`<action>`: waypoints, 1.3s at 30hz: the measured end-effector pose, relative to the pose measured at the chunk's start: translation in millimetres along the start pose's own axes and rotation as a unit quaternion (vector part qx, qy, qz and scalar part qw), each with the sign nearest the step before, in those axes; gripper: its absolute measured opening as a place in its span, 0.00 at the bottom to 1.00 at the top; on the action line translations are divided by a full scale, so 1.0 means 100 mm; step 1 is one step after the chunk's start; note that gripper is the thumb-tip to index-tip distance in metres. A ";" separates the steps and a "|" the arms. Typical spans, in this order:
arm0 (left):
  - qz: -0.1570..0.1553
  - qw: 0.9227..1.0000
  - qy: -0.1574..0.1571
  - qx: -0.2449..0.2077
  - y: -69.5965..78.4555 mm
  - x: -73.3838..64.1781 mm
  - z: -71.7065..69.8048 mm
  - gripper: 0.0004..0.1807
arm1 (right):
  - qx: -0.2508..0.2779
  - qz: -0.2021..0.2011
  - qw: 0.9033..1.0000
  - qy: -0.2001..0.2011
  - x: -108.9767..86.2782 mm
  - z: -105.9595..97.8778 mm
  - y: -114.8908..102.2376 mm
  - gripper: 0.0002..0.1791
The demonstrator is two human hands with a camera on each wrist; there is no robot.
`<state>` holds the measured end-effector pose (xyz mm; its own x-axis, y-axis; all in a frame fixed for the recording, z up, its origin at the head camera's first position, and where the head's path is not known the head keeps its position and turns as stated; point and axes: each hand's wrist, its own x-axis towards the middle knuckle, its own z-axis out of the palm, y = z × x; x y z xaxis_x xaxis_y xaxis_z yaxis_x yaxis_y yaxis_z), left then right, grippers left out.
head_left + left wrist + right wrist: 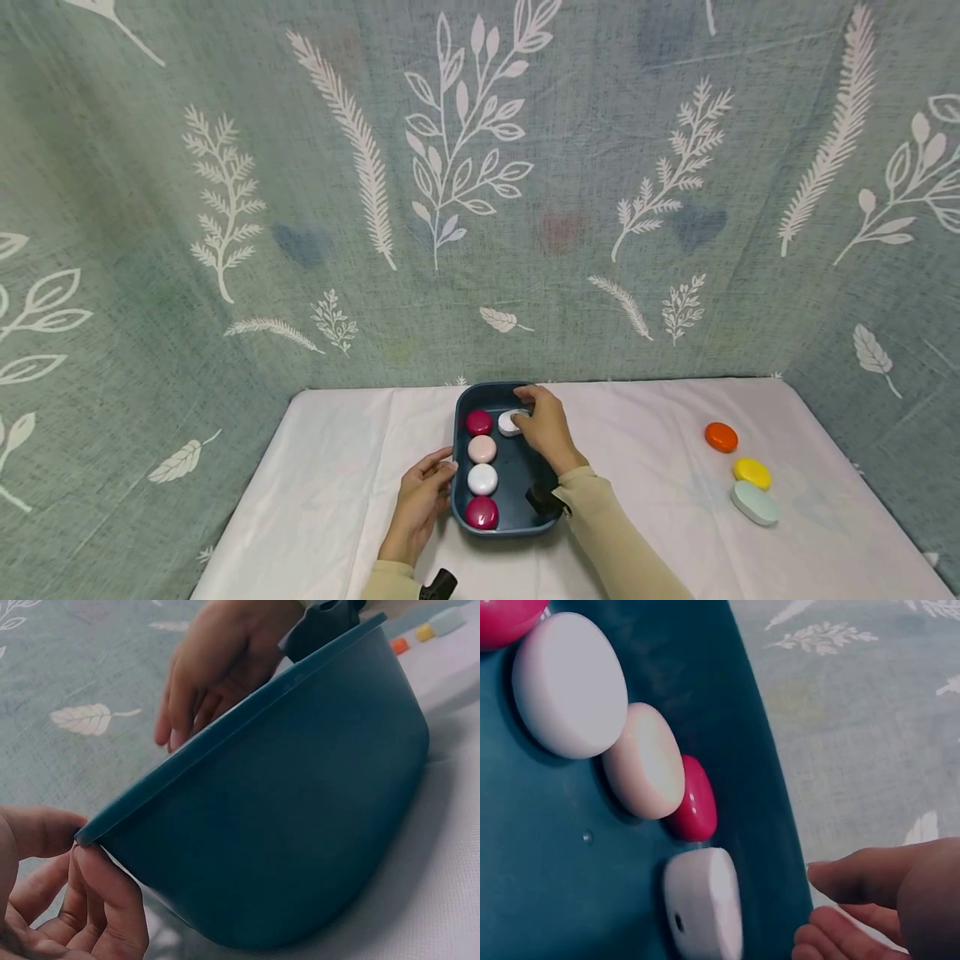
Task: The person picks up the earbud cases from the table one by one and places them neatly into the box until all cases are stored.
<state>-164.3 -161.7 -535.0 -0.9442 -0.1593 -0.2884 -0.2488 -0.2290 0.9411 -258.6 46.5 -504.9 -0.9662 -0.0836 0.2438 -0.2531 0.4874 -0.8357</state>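
Note:
A dark blue plastic tray (516, 531) with rounded corners stands on the cloth. My left hand (417, 505) pinches its left rim between thumb and fingers, seen closely in the left wrist view. Along the tray's left side lie a crimson piece (479, 422), a pale pink piece (482, 450), a white piece (482, 479) and another crimson piece (482, 512), all glossy and rounded. My right hand (546, 425) hovers over the far right corner, fingers loosely bent. Beneath it sits a white oval piece (703, 904) with a dark slot in its side, apart from the fingers in the right wrist view.
On the white cloth (337, 467) at the right lie an orange piece (722, 437), a yellow piece (752, 473) and a pale green oval piece (755, 503). A leaf-patterned curtain (480, 208) hangs behind the table and at both sides.

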 end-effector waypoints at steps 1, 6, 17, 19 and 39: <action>0.000 1.000 0.000 0.000 0.00 0.00 0.00 0.21 | 0.011 0.000 1.000 -0.003 -0.01 -0.01 0.01 0.21; 0.001 1.000 -0.003 0.000 -0.02 0.00 0.00 0.21 | 0.057 -0.011 0.998 -0.012 -0.05 -0.08 0.02 0.21; 0.005 1.000 -0.004 -0.001 -0.01 0.01 0.00 0.21 | 0.104 0.006 0.994 0.011 -0.15 -0.35 0.09 0.22; 0.005 1.000 -0.004 -0.003 -0.01 0.01 0.00 0.22 | 0.105 0.010 0.994 0.022 -0.18 -0.41 0.11 0.22; 0.006 1.000 -0.004 0.003 -0.01 0.01 0.00 0.23 | 0.076 0.042 0.992 0.093 -0.58 -0.99 0.41 0.21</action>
<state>-165.2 -162.2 -536.2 -0.9489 -0.1537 -0.2756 -0.2387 -0.2217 0.9455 -208.1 157.5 -504.8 -0.9622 0.1194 0.2449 -0.1906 0.3471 -0.9182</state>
